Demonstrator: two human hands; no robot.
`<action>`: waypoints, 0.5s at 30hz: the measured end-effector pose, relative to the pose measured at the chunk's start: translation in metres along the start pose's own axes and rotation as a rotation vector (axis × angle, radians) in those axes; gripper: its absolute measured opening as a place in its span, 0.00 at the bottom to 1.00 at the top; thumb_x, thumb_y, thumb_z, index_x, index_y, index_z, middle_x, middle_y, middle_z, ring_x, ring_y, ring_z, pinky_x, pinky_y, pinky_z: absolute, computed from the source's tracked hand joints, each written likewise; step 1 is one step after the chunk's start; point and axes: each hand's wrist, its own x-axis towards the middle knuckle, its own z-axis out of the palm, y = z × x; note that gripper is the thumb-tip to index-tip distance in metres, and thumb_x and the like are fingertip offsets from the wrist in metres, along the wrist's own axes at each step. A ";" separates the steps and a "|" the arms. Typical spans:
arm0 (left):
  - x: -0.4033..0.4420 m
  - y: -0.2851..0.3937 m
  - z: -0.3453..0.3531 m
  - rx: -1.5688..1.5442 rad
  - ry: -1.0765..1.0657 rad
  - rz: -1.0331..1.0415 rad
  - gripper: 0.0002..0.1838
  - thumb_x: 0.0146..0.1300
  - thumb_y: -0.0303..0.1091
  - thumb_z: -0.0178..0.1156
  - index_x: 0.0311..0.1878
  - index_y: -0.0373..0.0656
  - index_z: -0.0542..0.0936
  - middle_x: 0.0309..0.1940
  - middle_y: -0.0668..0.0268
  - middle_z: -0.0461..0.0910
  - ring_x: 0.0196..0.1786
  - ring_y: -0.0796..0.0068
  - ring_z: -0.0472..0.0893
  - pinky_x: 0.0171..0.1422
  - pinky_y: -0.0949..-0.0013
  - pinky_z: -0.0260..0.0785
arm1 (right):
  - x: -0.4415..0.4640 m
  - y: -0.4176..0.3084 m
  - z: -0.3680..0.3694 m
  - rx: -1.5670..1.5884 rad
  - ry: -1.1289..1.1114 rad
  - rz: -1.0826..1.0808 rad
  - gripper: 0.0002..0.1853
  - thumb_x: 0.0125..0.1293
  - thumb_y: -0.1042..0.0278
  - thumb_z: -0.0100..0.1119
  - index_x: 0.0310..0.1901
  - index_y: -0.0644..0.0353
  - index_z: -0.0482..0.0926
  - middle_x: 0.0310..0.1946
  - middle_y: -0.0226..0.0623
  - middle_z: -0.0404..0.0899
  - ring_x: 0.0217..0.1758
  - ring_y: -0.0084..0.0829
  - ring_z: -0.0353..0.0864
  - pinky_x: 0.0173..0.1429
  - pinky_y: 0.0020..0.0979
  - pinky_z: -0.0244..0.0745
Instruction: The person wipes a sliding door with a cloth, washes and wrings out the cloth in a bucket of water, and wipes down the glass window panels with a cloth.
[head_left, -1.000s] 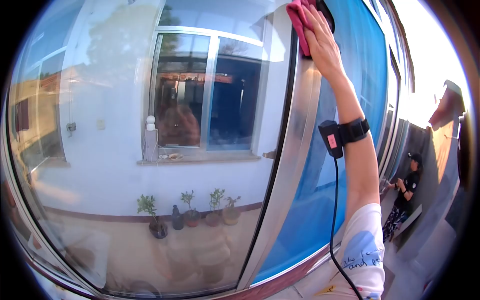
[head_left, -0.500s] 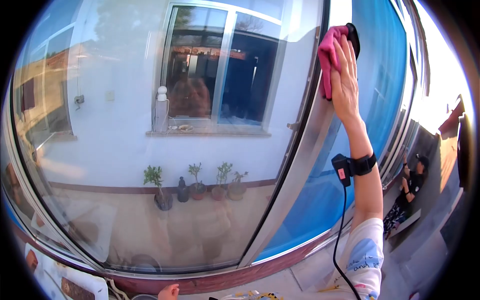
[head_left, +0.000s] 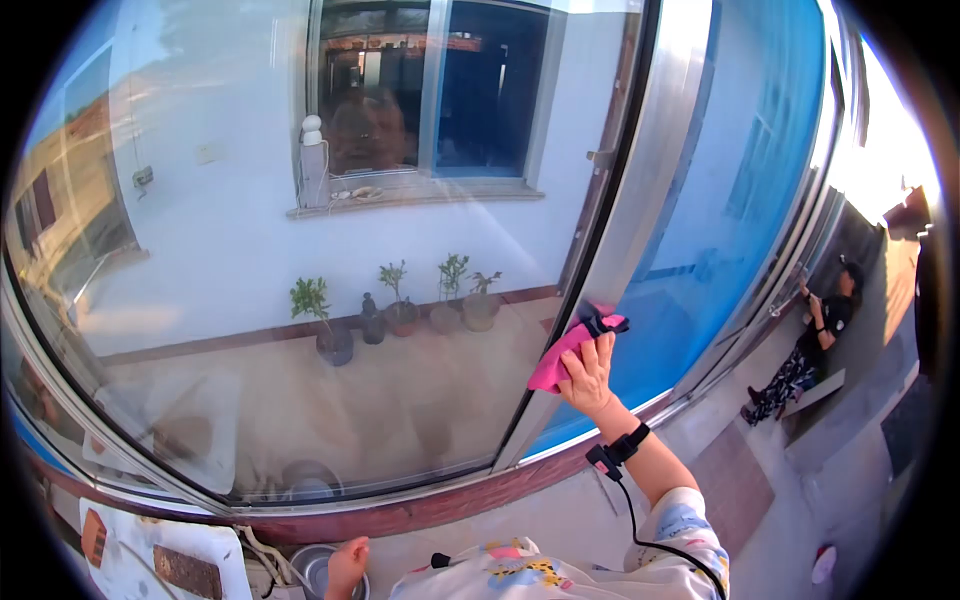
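My right hand grips a pink cloth with a dark edge and presses it on the silver metal frame of the window. The cloth lies low on the frame, between the big glass pane and the blue-backed pane. A black strap with a small box and cable is around my right wrist. My left hand hangs low at the bottom edge, fingers curled, with nothing seen in it. It is above a metal basin, partly covering it.
A white sink-like slab with brown blocks on it stands at the lower left. A reddish ledge runs under the window. Behind the glass are several potted plants. To the right, another person in dark clothes is by the windows.
My right hand has come down the metal frame with the pink cloth, from near the top to low down. The view has tilted downward, showing more of the floor and basin.
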 end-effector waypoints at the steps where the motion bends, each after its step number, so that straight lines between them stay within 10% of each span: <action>1: 0.004 -0.004 -0.003 -0.077 0.026 -0.012 0.13 0.62 0.34 0.62 0.49 0.45 0.83 0.38 0.59 0.84 0.38 0.61 0.85 0.44 0.63 0.76 | 0.048 0.011 -0.012 -0.026 0.049 0.009 0.26 0.52 0.67 0.58 0.56 0.55 0.78 0.67 0.53 0.64 0.72 0.65 0.55 0.71 0.66 0.49; 9: 0.077 0.110 -0.039 -0.435 -0.095 0.063 0.14 0.68 0.27 0.58 0.56 0.39 0.79 0.39 0.63 0.84 0.41 0.76 0.83 0.47 0.73 0.76 | 0.387 0.123 -0.109 -0.124 0.371 -0.122 0.28 0.71 0.66 0.43 0.73 0.53 0.62 0.75 0.49 0.54 0.79 0.50 0.49 0.80 0.41 0.45; 15: 0.064 0.111 -0.046 -0.447 -0.134 0.098 0.14 0.68 0.27 0.59 0.56 0.38 0.79 0.41 0.63 0.85 0.42 0.78 0.83 0.48 0.75 0.75 | 0.244 0.049 -0.060 -0.118 0.343 -0.010 0.26 0.66 0.64 0.49 0.67 0.55 0.69 0.72 0.48 0.59 0.76 0.54 0.53 0.76 0.51 0.45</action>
